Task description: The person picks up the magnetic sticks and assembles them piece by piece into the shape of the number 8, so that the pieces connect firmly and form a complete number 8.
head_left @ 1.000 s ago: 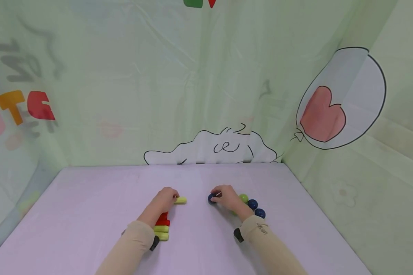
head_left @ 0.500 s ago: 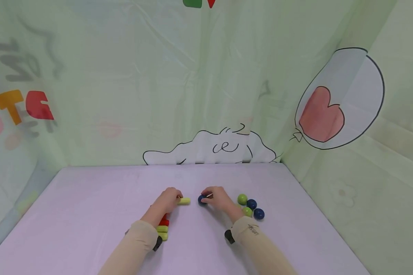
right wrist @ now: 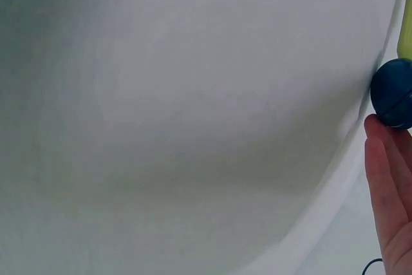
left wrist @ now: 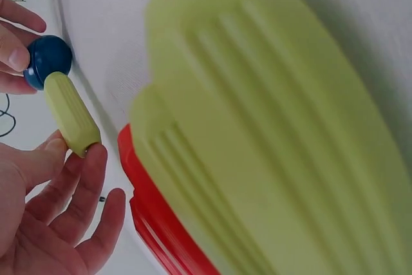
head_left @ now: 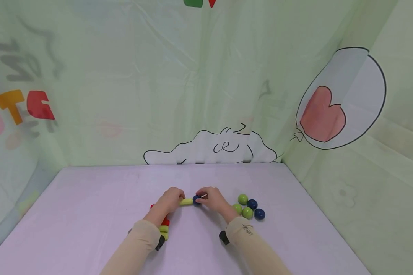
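Note:
My left hand [head_left: 170,199] pinches one end of a yellow ribbed rod [head_left: 186,202] between thumb and fingertips. The rod's other end touches a dark blue ball [left wrist: 50,59], which my right hand [head_left: 211,198] holds by thumb and fingers. In the left wrist view the left fingers [left wrist: 84,191] show at the near end of the rod, with the ball straight beyond it. Only the ball's edge and some right fingers [right wrist: 385,185] appear at the border of the right wrist view. Both pieces are just at or above the table; the exact height is hard to tell.
Several green balls [head_left: 243,199] and blue balls [head_left: 259,214] lie grouped at the right. Red rods [head_left: 166,222] and yellow rods [head_left: 163,236] lie beside the left forearm, partly hidden. Printed curtains [head_left: 124,95] stand behind the lilac table [head_left: 99,206].
My right hand has carried the blue ball leftward until it meets the yellow rod. My left hand has shifted slightly right with the rod.

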Tool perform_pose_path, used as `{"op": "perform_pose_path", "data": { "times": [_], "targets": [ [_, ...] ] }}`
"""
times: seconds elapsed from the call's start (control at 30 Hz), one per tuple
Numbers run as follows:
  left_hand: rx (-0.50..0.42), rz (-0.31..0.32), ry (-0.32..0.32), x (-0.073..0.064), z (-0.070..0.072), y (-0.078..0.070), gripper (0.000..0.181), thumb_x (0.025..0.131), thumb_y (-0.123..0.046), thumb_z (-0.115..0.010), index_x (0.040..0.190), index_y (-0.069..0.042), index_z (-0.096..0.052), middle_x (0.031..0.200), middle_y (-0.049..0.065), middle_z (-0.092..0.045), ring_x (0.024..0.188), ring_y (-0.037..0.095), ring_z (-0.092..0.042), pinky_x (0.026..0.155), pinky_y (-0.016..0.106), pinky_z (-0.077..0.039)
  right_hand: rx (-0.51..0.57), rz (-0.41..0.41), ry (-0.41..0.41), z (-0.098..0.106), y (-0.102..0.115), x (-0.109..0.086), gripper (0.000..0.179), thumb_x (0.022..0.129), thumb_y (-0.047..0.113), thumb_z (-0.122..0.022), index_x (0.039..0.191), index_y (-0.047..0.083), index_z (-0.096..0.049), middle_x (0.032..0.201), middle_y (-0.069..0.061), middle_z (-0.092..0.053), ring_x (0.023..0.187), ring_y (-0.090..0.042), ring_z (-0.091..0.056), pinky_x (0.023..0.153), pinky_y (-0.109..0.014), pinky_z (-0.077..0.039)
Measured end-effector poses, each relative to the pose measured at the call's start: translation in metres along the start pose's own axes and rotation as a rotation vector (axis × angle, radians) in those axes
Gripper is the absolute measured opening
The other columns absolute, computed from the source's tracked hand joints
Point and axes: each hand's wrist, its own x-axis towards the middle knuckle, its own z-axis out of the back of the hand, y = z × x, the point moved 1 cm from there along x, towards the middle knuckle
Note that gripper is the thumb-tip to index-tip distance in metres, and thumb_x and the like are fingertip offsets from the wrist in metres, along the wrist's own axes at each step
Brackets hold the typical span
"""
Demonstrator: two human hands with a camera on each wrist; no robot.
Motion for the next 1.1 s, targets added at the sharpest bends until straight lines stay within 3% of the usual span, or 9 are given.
{"op": "perform_pose_path", "data": {
  "times": [0.1,0.3,0.77,1.1],
  "targets": [
    [-0.015,0.003,-0.004,0.0005,-0.0007,0.0002,0.013,0.089,-0.005,-0.055,0.094,-0.003,-0.067,0.090,0.007,-0.059,0.083,0.021,-0.051,0.083,0.038,-0.045,0.007,-0.006,-0.004,0.0001,0.0016,-0.0004,0.020,0.082,0.005,-0.066,0.100,-0.003,-0.064,0.097,-0.014,-0.065,0.084,-0.022,-0.063,0.073,-0.029,-0.050],
    [-0.007,-0.053,-0.020,0.0017,-0.0008,0.0024,0.015,0.084,-0.013,-0.064,0.094,-0.003,-0.067,0.084,0.007,-0.059,0.076,0.019,-0.052,0.073,0.035,-0.045,-0.004,-0.043,-0.003,-0.0003,0.0013,0.0003,0.021,0.084,0.007,-0.065,0.103,-0.002,-0.064,0.098,-0.013,-0.065,0.086,-0.022,-0.062,0.074,-0.030,-0.050],
    [0.051,-0.069,-0.038,-0.0028,0.0011,0.0013,0.013,0.083,-0.009,-0.065,0.094,-0.005,-0.070,0.079,0.004,-0.057,0.074,0.018,-0.051,0.073,0.034,-0.045,0.017,-0.051,-0.002,-0.0019,0.0031,-0.0011,0.021,0.084,0.007,-0.065,0.103,-0.001,-0.064,0.099,-0.012,-0.064,0.086,-0.023,-0.062,0.073,-0.030,-0.050],
    [0.018,-0.025,-0.026,-0.0024,-0.0021,0.0069,0.014,0.085,-0.012,-0.064,0.095,-0.004,-0.069,0.081,0.004,-0.056,0.075,0.017,-0.049,0.075,0.034,-0.045,0.000,-0.019,-0.025,0.0024,0.0023,-0.0058,0.022,0.085,0.010,-0.063,0.104,-0.002,-0.064,0.102,-0.014,-0.064,0.085,-0.024,-0.062,0.074,-0.033,-0.050]
  ]
}}
